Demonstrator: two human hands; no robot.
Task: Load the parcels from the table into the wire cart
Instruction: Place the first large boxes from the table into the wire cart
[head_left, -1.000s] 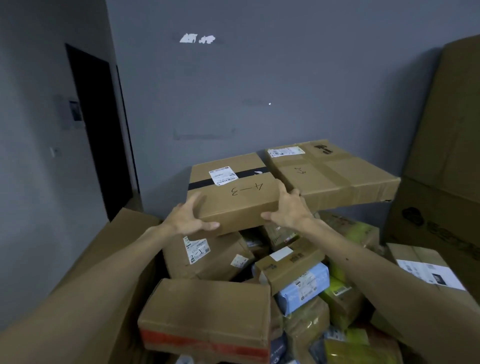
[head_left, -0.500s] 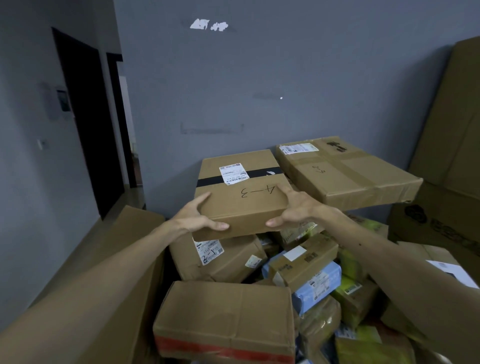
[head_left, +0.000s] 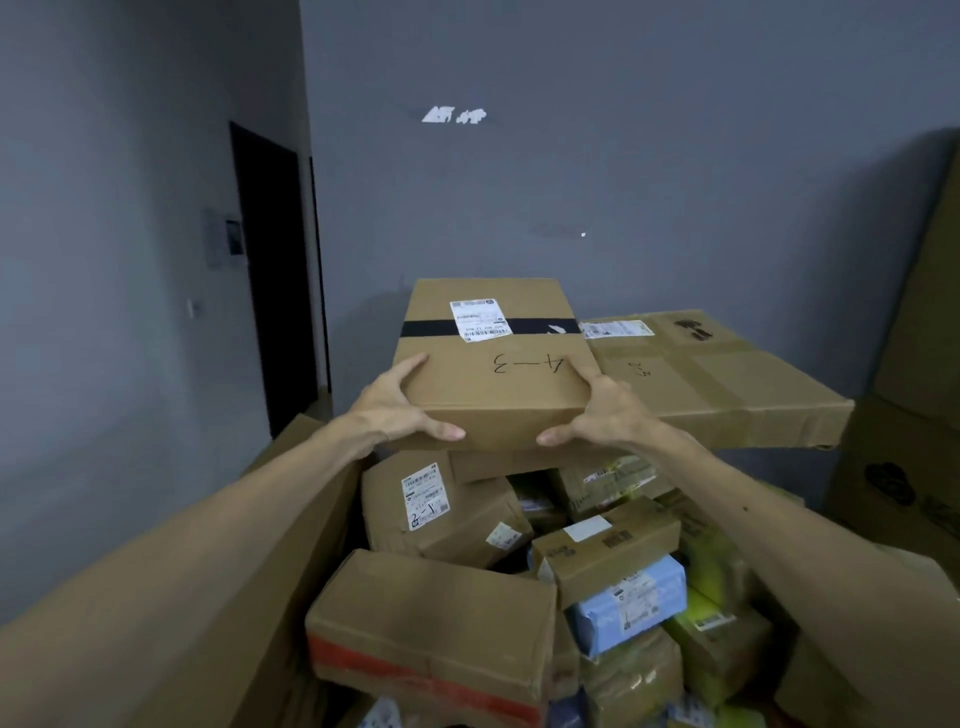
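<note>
I have both hands on one parcel, a flat brown box (head_left: 493, 384) with a black tape band, a white label and a handwritten mark on its lid. My left hand (head_left: 400, 410) grips its near left corner, thumb across the front face and fingers up along the left edge. My right hand (head_left: 602, 415) grips the near right corner the same way, thumb on the front face and fingers curled over the top.

The box sits level at the top of a heap of parcels, in front of the grey wall (head_left: 571, 182). I cannot tell whether it is resting on the brown carton directly under it or held just clear. Just beside it on the right lies a wider flat box (head_left: 727, 384) with tape strips.

Below my arms the heap holds a box with a white label (head_left: 441, 509), a small carton (head_left: 608, 545) lying on a blue parcel (head_left: 628, 603), yellow-green packets (head_left: 717, 577) and, nearest me, a box with a red tape band (head_left: 431, 634). Big cardboard sheets (head_left: 182, 597) flank the heap. A dark doorway (head_left: 272, 270) stands at the left.
</note>
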